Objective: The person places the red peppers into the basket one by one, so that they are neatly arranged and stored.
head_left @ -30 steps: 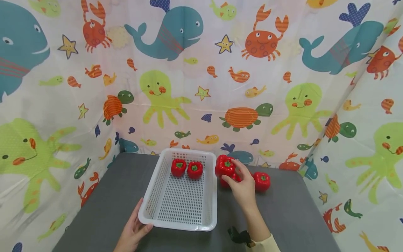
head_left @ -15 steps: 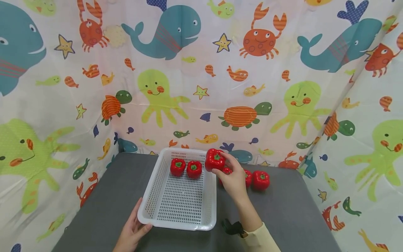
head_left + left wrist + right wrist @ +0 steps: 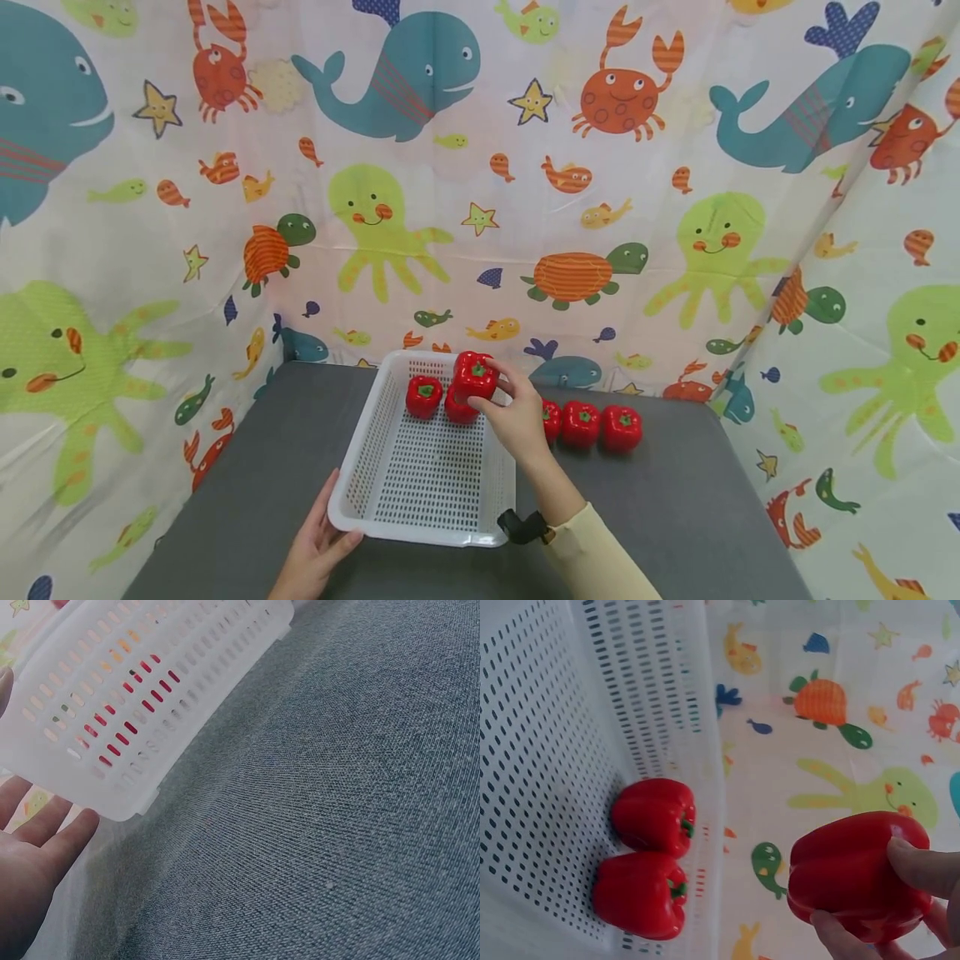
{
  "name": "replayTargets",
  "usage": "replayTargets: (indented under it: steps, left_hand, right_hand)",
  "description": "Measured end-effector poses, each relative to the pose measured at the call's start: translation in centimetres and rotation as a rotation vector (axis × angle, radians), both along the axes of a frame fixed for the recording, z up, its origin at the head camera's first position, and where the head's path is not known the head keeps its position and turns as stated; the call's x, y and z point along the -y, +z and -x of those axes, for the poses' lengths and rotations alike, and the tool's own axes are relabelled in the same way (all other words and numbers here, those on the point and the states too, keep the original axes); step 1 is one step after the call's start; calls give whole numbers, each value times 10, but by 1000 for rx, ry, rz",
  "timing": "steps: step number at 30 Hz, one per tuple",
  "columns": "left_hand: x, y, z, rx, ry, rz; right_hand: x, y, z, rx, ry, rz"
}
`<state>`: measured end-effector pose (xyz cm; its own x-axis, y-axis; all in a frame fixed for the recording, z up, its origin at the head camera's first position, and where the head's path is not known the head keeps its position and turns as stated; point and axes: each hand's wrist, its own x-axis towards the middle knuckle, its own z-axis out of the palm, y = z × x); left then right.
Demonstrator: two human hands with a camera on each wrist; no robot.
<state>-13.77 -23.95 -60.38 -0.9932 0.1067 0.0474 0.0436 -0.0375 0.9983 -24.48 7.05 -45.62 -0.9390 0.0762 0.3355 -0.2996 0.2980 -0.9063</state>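
A red bell pepper with a green stem is held between the thumb and fingers of my right hand, raised over the far right part of the white plastic basket. The right wrist view shows this pepper apart from the two below it. Inside the basket, two more bell peppers stand side by side: one pepper in plain sight, the other partly hidden by the held one. My left hand grips the basket's near left corner, thumb at the rim and fingers along the side.
Right of the basket, several red bell peppers stand in a row on the dark grey table; one pepper is partly behind my right hand. A white curtain printed with sea animals encloses the back and both sides.
My right hand has carried the held bell pepper leftward, from above the row beside the basket to over its inside. My left hand and the basket have stayed in place.
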Motion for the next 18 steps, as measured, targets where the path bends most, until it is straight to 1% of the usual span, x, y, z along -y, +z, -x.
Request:
replayTargets:
  steps: [3, 9, 16, 18]
  left_hand:
    - [-1, 0, 1, -2, -1, 7]
    - [-2, 0, 3, -17, -14, 8]
    - [-1, -1, 1, -5, -11, -10]
    - [0, 0, 0, -7, -5, -9]
  right_hand:
    - [6, -5, 7, 3, 25, -14]
    - [15, -11, 15, 11, 31, -41]
    - [26, -13, 19, 99, 87, -47]
    - [31, -14, 21, 108, 101, -45]
